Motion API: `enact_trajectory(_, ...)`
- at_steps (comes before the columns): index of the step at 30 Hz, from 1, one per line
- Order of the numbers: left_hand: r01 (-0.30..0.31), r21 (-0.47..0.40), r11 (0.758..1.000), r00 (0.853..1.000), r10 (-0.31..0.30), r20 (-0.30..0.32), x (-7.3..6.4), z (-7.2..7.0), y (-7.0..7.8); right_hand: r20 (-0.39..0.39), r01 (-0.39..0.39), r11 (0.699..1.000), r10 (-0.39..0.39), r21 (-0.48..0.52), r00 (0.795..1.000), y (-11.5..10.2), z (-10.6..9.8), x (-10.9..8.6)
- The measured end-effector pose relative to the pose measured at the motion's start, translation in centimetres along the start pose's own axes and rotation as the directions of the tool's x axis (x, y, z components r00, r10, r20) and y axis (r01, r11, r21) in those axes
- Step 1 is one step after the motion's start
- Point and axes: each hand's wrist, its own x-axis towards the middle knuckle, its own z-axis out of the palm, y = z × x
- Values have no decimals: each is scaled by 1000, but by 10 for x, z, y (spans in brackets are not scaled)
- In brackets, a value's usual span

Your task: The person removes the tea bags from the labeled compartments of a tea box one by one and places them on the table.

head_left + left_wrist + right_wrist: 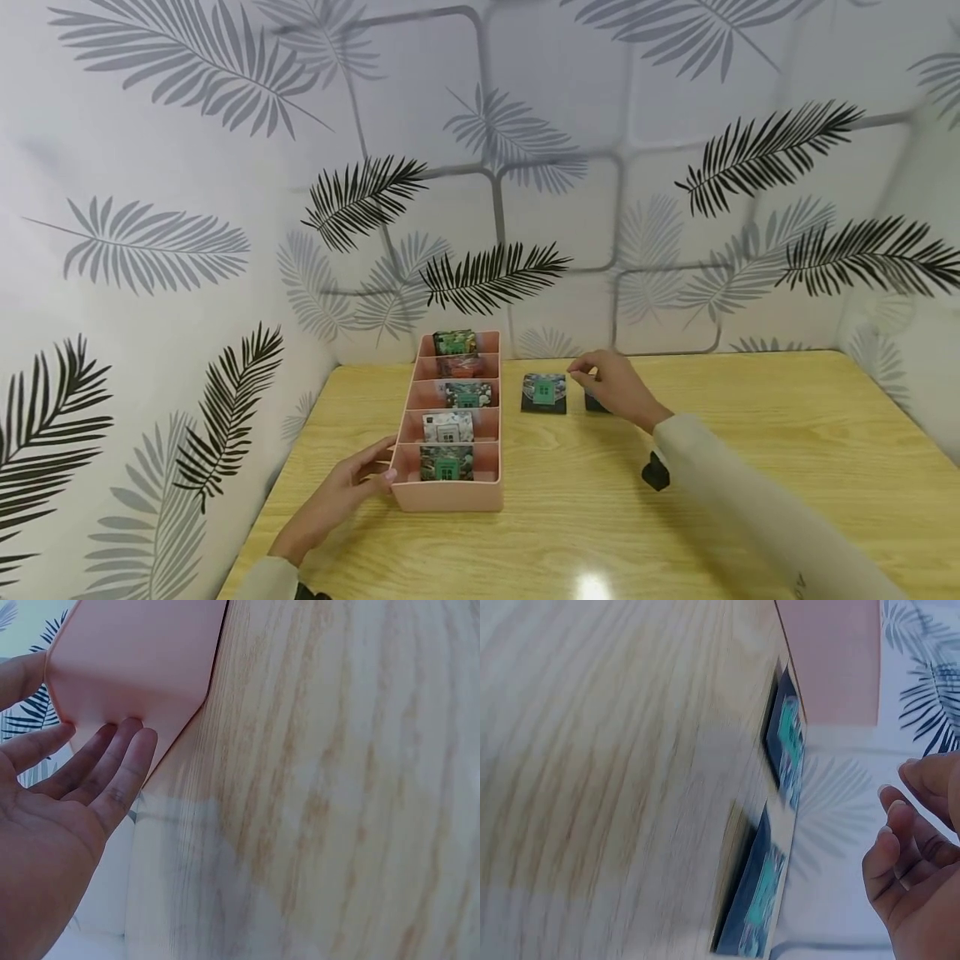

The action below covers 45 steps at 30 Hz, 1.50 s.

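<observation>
Seemingly half-spread, left hand (345, 490) touches pink box (447, 498).

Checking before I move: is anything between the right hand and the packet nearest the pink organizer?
Nothing visible stands between the right hand and that packet; in the head view the hand partly hides the other packet, farther right.

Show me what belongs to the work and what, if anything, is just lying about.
Probably the work:
pink rectangular plastic-looking box
patterned flat packets inside it
two square dark packets with green labels
left hand, touching the box
right hand

Only surroundings:
yellow wood-grain table
white leaf-patterned backdrop
</observation>
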Motion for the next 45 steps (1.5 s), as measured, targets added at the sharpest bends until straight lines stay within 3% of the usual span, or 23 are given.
enact_trajectory(7,12,33,999,1000,-11,-19,-3,1,-2,27,61,997,-62,56,998,-29,10,0)
enact_trajectory(23,-5,-2,1000,1000,5,-16,-1,1,1,114,161,977,-177,137,978,-92,25,-4)
enact_trajectory(31,9,15,1000,1000,-8,-26,-1,2,1,208,245,959,-272,144,939,-114,34,-7)
enact_trajectory(36,19,27,999,999,-18,-30,-1,1,0,278,298,941,-333,160,901,-125,40,-11)
enact_trajectory(45,1,-5,1000,1000,-1,-15,1,1,0,360,419,908,-396,15,845,-137,57,-14)
